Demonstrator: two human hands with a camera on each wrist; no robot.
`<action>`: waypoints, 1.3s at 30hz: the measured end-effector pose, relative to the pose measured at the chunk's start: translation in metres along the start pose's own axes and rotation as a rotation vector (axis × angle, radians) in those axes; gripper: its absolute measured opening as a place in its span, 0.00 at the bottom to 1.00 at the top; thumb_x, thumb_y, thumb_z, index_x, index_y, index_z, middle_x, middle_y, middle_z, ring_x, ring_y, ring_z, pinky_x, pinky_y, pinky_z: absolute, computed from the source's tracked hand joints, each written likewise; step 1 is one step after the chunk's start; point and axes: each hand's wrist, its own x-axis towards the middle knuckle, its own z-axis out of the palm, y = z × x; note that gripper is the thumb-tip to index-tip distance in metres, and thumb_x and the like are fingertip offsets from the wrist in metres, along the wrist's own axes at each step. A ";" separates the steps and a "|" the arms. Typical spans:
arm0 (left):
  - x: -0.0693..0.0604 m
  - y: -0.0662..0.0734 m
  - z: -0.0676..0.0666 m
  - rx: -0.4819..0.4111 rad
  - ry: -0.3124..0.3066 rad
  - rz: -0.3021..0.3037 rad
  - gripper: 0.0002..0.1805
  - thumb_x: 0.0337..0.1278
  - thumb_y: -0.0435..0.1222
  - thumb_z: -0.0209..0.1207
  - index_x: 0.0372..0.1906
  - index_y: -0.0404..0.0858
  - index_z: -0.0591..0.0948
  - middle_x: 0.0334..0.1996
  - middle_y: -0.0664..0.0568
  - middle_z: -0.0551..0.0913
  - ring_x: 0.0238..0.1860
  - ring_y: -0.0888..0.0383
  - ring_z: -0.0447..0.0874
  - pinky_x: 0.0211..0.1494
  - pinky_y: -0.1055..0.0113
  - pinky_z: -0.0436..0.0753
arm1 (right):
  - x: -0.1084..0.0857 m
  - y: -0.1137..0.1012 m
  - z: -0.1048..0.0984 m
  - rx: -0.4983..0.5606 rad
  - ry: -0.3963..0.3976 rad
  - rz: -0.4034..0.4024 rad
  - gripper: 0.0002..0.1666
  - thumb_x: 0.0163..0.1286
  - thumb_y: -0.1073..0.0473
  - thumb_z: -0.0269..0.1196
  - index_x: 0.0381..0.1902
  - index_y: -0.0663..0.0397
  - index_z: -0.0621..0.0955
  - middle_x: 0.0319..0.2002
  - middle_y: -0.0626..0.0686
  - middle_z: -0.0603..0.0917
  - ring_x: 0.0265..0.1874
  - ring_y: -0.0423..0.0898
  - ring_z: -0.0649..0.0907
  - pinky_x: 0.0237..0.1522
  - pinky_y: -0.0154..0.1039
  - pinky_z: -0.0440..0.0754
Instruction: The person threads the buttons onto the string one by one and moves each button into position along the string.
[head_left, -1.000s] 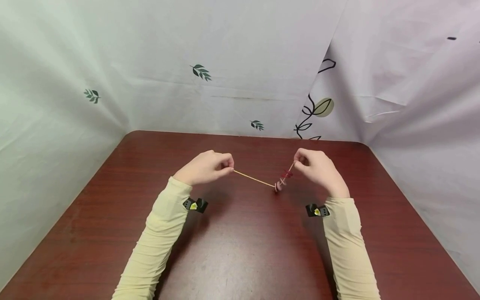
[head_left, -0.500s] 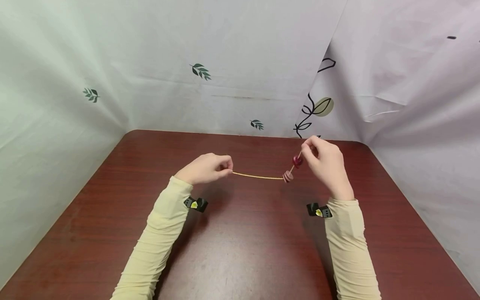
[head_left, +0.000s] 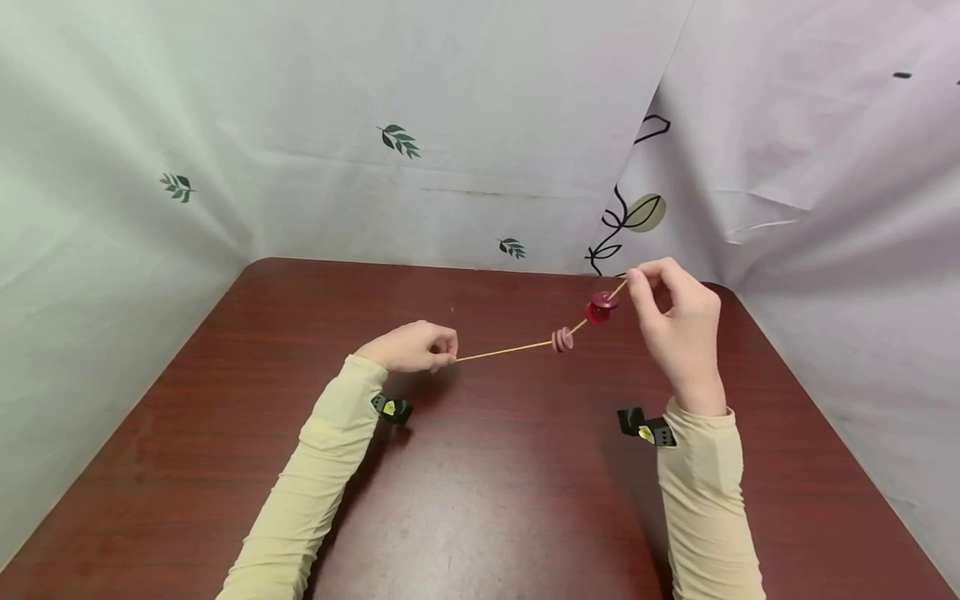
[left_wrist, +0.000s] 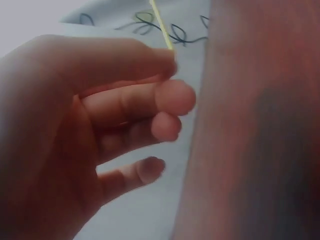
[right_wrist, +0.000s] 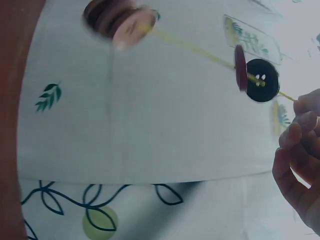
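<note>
A yellow string (head_left: 502, 351) runs taut between the two hands above the table, its right end higher. My left hand (head_left: 411, 347) pinches one end between thumb and fingertip; in the left wrist view the string (left_wrist: 162, 27) leads up from the thumb. My right hand (head_left: 681, 329) pinches the other end, higher and farther right. Threaded near the right hand are dark red buttons (head_left: 601, 307). Farther down the string hangs a small group of pinkish buttons (head_left: 562, 339). In the right wrist view a dark four-hole button (right_wrist: 262, 80) shows the string through it; the pinkish buttons (right_wrist: 132, 27) are blurred.
A dark red-brown wooden table (head_left: 480, 500) lies under both hands. White cloth (head_left: 480, 100) with leaf prints hangs behind it and at both sides. A small black camera (head_left: 392, 408) sits on the left wrist and another camera (head_left: 647, 427) on the right.
My right hand has risen and moved right, while the left has dropped slightly. The string has gone from sagging to nearly straight, and the red buttons now sit apart from the pinkish ones.
</note>
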 end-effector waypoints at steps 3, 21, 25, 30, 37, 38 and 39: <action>0.002 -0.004 0.004 -0.021 -0.051 0.002 0.05 0.62 0.33 0.56 0.30 0.43 0.77 0.16 0.61 0.74 0.21 0.65 0.72 0.31 0.72 0.71 | 0.000 -0.004 -0.004 0.013 0.079 -0.003 0.08 0.66 0.65 0.61 0.29 0.66 0.82 0.22 0.58 0.80 0.24 0.23 0.68 0.30 0.21 0.64; 0.003 -0.002 0.005 0.022 -0.063 0.020 0.05 0.57 0.32 0.57 0.27 0.42 0.79 0.18 0.61 0.71 0.23 0.66 0.68 0.31 0.73 0.68 | 0.000 -0.020 -0.010 0.026 -0.011 -0.083 0.04 0.65 0.68 0.61 0.32 0.66 0.81 0.25 0.57 0.80 0.29 0.27 0.71 0.37 0.21 0.67; 0.001 -0.002 0.002 -0.002 -0.052 0.007 0.04 0.57 0.33 0.56 0.28 0.43 0.78 0.19 0.60 0.72 0.23 0.66 0.68 0.31 0.73 0.69 | -0.001 -0.015 -0.011 -0.005 -0.116 -0.070 0.03 0.66 0.68 0.60 0.33 0.64 0.80 0.27 0.56 0.80 0.30 0.28 0.71 0.36 0.22 0.68; -0.007 0.009 -0.010 -0.122 0.035 0.016 0.04 0.62 0.34 0.54 0.33 0.41 0.78 0.20 0.55 0.78 0.23 0.64 0.70 0.31 0.70 0.70 | -0.001 -0.007 -0.007 -0.090 -0.244 -0.010 0.02 0.66 0.66 0.59 0.33 0.58 0.79 0.24 0.51 0.78 0.25 0.36 0.71 0.30 0.26 0.65; -0.016 0.037 -0.026 -0.145 0.229 0.076 0.03 0.68 0.39 0.52 0.37 0.46 0.74 0.17 0.57 0.72 0.19 0.63 0.67 0.29 0.70 0.67 | -0.002 0.005 0.007 -0.173 -0.415 0.023 0.08 0.68 0.61 0.59 0.27 0.51 0.79 0.16 0.48 0.70 0.19 0.41 0.68 0.26 0.34 0.64; -0.017 0.040 -0.027 -0.141 0.249 0.080 0.02 0.68 0.39 0.52 0.38 0.47 0.73 0.17 0.55 0.73 0.19 0.63 0.66 0.29 0.70 0.67 | -0.003 0.007 0.009 -0.175 -0.428 0.021 0.09 0.68 0.60 0.59 0.26 0.50 0.79 0.15 0.48 0.69 0.18 0.41 0.67 0.26 0.34 0.64; -0.017 0.042 -0.028 -0.136 0.266 0.085 0.02 0.68 0.39 0.52 0.38 0.47 0.73 0.17 0.53 0.74 0.19 0.63 0.66 0.29 0.69 0.67 | -0.004 0.009 0.010 -0.175 -0.435 0.022 0.10 0.68 0.60 0.60 0.25 0.50 0.78 0.15 0.47 0.69 0.18 0.40 0.67 0.26 0.34 0.64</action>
